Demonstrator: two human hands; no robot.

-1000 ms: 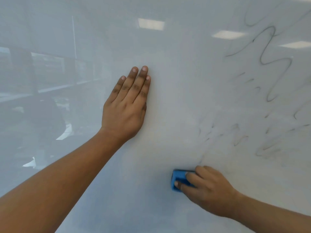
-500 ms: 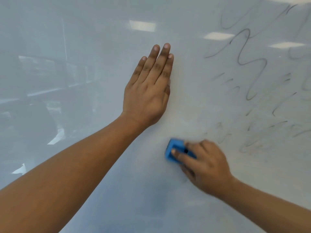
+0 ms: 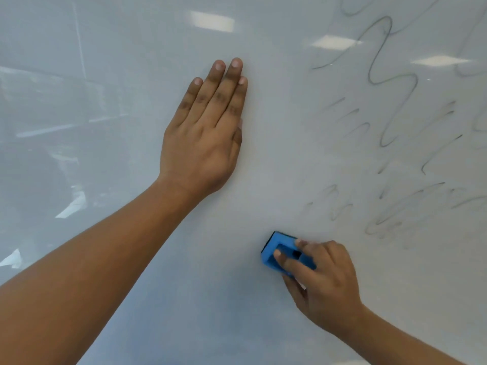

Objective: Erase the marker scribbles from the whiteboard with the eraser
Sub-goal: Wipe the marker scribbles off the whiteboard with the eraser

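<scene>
- whiteboard (image 3: 276,159) is filling pretty much the whole view; glossy, so I'm guessing the eraser's gliding easily on it
- marker scribbles (image 3: 390,83) are sitting top right, lower ones looking half smeared; plenty left I'd say
- left hand (image 3: 203,143) is lying flat and fully open on the board, holding nothing
- right hand (image 3: 324,283) is curling around the eraser (image 3: 279,254), pressing it onto the board below the scribbles
- eraser's looking light and a bit squishy; gripping its long sides seems best
</scene>
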